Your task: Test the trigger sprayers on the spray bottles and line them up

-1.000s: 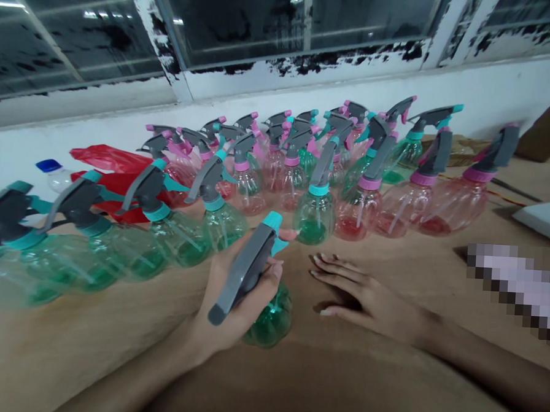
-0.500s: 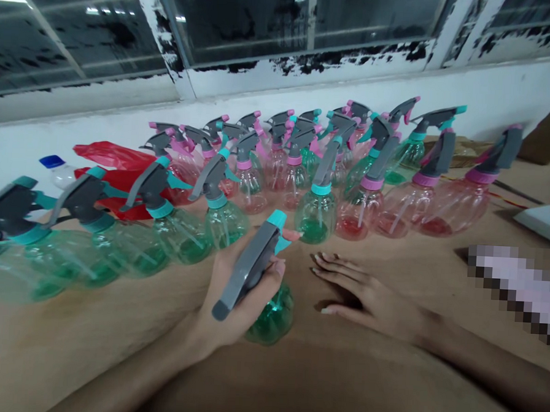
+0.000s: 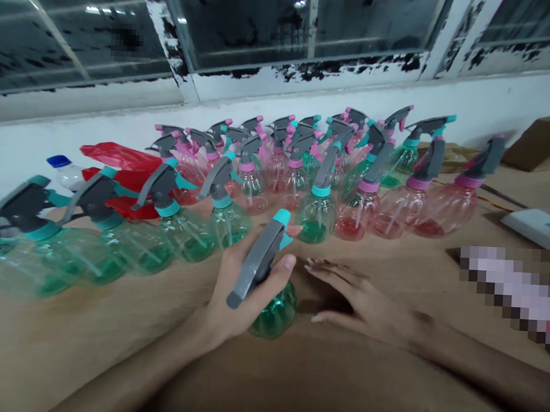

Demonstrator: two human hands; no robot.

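Note:
My left hand [image 3: 240, 290] is wrapped round the neck of a green spray bottle [image 3: 274, 307] with a grey trigger and teal nozzle [image 3: 281, 218]; the bottle stands on the wooden table [image 3: 111, 333]. Just right of the bottle, my right hand [image 3: 357, 299] lies flat on the table with its fingers stretched out, holding nothing. Behind both hands stand several green spray bottles [image 3: 223, 212] in a row to the left and several pink ones [image 3: 404, 203] to the right and back.
A red plastic bag [image 3: 116, 158] and a small bottle with a blue cap [image 3: 65, 169] lie by the white wall at the back left. A white device [image 3: 536, 227] and a brown cardboard box [image 3: 536, 140] sit at the right.
The view has shifted slightly. My left hand with the green bottle has edged a little to the right, closer to my right hand, which stays flat on the table.

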